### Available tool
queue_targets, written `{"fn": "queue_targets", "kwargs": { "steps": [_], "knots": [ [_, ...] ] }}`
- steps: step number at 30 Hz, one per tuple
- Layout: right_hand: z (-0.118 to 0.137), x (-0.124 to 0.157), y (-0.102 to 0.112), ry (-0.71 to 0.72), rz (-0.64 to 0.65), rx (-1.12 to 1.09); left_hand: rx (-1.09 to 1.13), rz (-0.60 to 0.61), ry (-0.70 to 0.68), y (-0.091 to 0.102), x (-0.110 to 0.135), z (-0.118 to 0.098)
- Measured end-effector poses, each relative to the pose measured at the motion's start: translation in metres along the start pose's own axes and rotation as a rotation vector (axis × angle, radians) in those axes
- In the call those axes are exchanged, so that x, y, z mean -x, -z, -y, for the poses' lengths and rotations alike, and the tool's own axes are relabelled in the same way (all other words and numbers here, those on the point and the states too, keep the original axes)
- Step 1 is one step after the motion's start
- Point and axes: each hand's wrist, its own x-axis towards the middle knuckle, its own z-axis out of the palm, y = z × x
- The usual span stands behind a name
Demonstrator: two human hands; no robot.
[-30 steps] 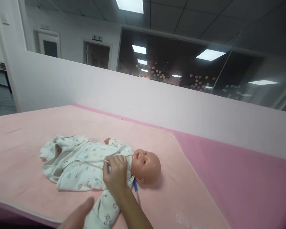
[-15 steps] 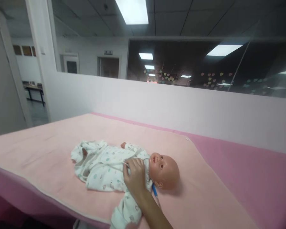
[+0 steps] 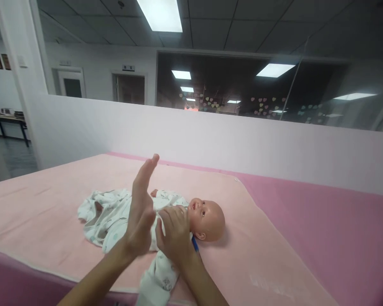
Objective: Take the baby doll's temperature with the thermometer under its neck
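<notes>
A baby doll (image 3: 210, 219) lies on its back, its bare head to the right. It wears a white printed baby gown (image 3: 110, 219), whose near sleeve (image 3: 158, 274) stretches toward the bottom edge. My right hand (image 3: 175, 231) rests on the gown's chest just below the chin, fingers curled with the thumb close against them, apparently pinching the cloth. The exact pinch point is hard to see. Upright in front of the doll's middle is my left hand (image 3: 142, 208), slightly blurred, its fingers stretched out and holding nothing. It hides part of the gown.
A pale pink mat (image 3: 261, 250) covers a darker pink surface (image 3: 347, 225). Beside the doll's neck lies a blue strip (image 3: 195, 244), partly hidden by my right wrist. Behind the mat runs a white half wall (image 3: 210, 140) with glass above it.
My left hand has come up from the bottom edge into full view, fingers extended. My right hand stays at the doll's chest. The whole view has shifted, with the scene now further left.
</notes>
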Motion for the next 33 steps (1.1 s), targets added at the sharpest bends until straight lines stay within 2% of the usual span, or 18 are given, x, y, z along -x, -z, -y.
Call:
{"fn": "queue_targets", "kwargs": {
  "steps": [2, 3, 6, 7, 8, 11, 15, 17, 20, 22, 24, 26, 29, 33],
  "knots": [
    [0.007, 0.011, 0.023, -0.104, -0.079, 0.013, 0.038, -0.046, 0.025, -0.019, -0.014, 0.028],
    [0.01, 0.021, 0.035, -0.187, -0.125, 0.046, 0.018, -0.05, 0.079, -0.027, -0.017, 0.048],
    [0.008, 0.066, 0.062, -0.444, -0.137, 0.253, -0.12, 0.208, 0.296, -0.04, -0.008, 0.106],
    [0.005, 0.082, 0.068, -0.504, -0.09, 0.328, -0.154, 0.317, 0.355, -0.041, -0.002, 0.12],
    [0.002, 0.098, 0.071, -0.543, -0.027, 0.398, -0.138, 0.476, 0.416, -0.04, 0.003, 0.13],
    [-0.009, 0.131, 0.075, -0.549, 0.155, 0.507, -0.044, 0.753, 0.473, -0.033, 0.012, 0.137],
    [-0.011, 0.14, 0.078, -0.562, 0.23, 0.535, 0.062, 0.937, 0.457, -0.021, 0.005, 0.126],
    [-0.009, 0.133, 0.089, -0.62, 0.236, 0.556, 0.072, 0.976, 0.457, -0.017, 0.002, 0.124],
    [-0.004, 0.11, 0.118, -0.713, 0.187, 0.546, 0.107, 0.961, 0.487, -0.014, 0.001, 0.126],
    [0.001, 0.084, 0.135, -0.705, 0.169, 0.481, 0.134, 0.906, 0.525, -0.013, 0.002, 0.128],
    [0.004, 0.051, 0.142, -0.668, 0.138, 0.467, 0.161, 0.856, 0.557, -0.013, 0.002, 0.128],
    [0.004, 0.016, 0.135, -0.594, 0.131, 0.499, 0.19, 0.848, 0.569, -0.012, 0.002, 0.128],
    [-0.003, -0.024, 0.103, -0.456, 0.241, 0.547, 0.193, 0.858, 0.554, -0.012, 0.002, 0.128],
    [-0.014, -0.043, 0.067, -0.379, 0.373, 0.585, 0.194, 0.906, 0.517, -0.013, 0.005, 0.132]
  ]
}}
